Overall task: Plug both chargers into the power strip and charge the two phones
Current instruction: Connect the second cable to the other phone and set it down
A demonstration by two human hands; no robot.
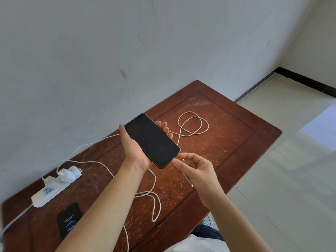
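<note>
Power strip (54, 186), white, lies at the left of the brown wooden surface (227, 142), close to the wall (127, 42). Two white chargers (68, 174) sit plugged into its far end, side by side, and their white cables run off to the right. Near the strip, at the near left edge, a second phone (69, 220) lies flat with its screen lit; the left forearm covers part of it, and whether a cable reaches it cannot be told. One cable (154, 200) trails from the strip across the surface, passes under the left arm and loops near the middle before running off the near edge. The left hand (135, 150) is raised above the surface and grips a dark phone (151, 140) from below, palm up, fingers wrapped round its far side, screen black and facing up. The other cable (193, 124) comes past this hand and lies in a loose coil on the far right part of the surface. The right hand (195, 169) is at the near end of the held phone, thumb and forefinger pinched together on the cable end right at the phone's bottom edge; the plug itself is hidden by the fingers. Pale tiled floor (281, 160) lies to the right.
</note>
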